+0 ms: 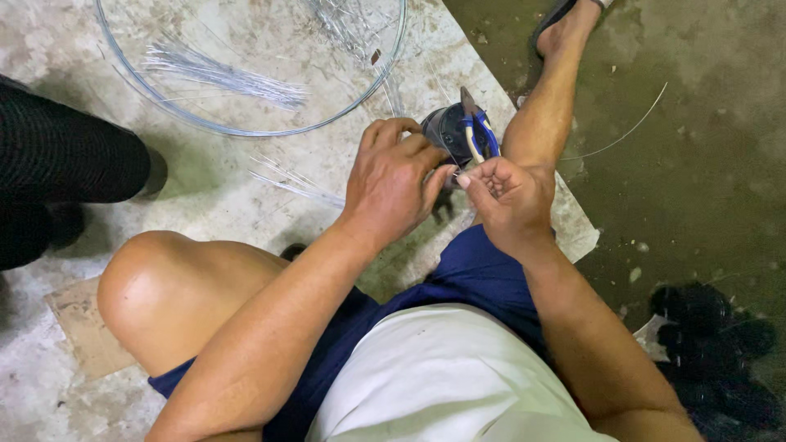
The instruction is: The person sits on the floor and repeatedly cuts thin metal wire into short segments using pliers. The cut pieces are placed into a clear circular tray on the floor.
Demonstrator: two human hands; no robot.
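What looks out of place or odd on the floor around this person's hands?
One thin wire lies alone on the bare floor at right, apart from the cut wire bundle inside the wire hoop. Blue-handled pliers sit atop a dark round container. Nothing looks spilled or damaged.

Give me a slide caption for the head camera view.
Seated person's left hand and right hand pinch thin wire beside blue-handled pliers.

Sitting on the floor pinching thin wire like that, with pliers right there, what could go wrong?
The left hand and right hand pinch a thin wire; its end could prick a fingertip. The blue-handled pliers rest on a dark round holder beside the bare leg and might tip onto it. Loose wire strands lie on the floor by the bare knee and could scratch skin.
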